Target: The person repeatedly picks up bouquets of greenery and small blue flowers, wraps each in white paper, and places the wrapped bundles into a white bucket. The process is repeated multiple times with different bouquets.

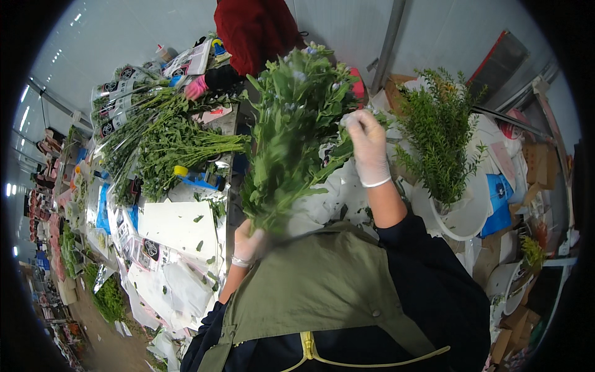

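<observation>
A large leafy bunch of pale-blue flowers (pixel 290 125) stands upright before my chest, blurred in its lower part. My left hand (pixel 247 242), in a thin translucent glove, grips it low down; the stem ends are hidden. On the bunch's right side, my gloved right hand (pixel 369 149) has its fingers closed at a single leafy stem (pixel 337 160), which leans out from the rest. To the left, more cut flower stems (pixel 200 142) lie on the workbench, their ends pointing toward the bunch.
A blue tape dispenser (pixel 200 179) and white paper sheets (pixel 179 225) lie on the bench near several wrapped bunches (pixel 114 104). Across it, a co-worker's pink-gloved hand (pixel 196 87) touches stems. Right of me, a white bucket (pixel 479 218) holds green foliage (pixel 437 135).
</observation>
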Demonstrator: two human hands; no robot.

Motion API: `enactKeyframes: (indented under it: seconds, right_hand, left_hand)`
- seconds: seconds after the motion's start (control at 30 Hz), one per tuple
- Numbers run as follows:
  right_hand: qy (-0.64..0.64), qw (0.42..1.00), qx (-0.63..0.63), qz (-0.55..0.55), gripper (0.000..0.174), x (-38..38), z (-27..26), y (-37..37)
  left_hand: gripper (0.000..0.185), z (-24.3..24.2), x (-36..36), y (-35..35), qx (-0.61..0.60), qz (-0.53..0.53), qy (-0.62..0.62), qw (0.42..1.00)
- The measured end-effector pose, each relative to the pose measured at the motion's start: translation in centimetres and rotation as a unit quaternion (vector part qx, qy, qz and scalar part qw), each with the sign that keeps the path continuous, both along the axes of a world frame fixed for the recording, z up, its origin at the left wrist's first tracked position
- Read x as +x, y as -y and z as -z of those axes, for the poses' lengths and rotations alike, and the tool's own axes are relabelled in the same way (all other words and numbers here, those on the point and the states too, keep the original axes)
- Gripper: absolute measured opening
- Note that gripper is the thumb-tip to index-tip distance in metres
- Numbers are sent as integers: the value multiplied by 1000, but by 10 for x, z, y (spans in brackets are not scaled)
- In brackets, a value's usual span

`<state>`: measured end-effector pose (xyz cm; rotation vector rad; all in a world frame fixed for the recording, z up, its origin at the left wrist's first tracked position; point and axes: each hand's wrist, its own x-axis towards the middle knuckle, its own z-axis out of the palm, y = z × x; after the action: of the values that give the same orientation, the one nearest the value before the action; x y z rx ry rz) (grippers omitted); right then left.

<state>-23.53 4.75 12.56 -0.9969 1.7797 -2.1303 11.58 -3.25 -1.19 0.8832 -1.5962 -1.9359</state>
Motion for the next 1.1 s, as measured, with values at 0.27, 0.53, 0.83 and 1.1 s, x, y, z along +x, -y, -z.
enactKeyframes:
  seconds: [0.27,0.53,0.83,1.1]
  right_hand:
    - [-51,991,-49,-114,9,-34,-16,-57]
    - [-7,995,93,47,12,-56,33,-108]
    - [-44,991,106,63,9,-60,42,-110]
    - [-585,809,55,-9,28,20,-27,-37]
  left_hand:
    - [34,0,2,-1,-50,-65,64,995]
    - [55,-14,-5,3,-417,-214,219,856]
    - [61,6,-10,5,-197,-156,56,966]
    - [53,-1,-21,-5,-210,-117,75,968]
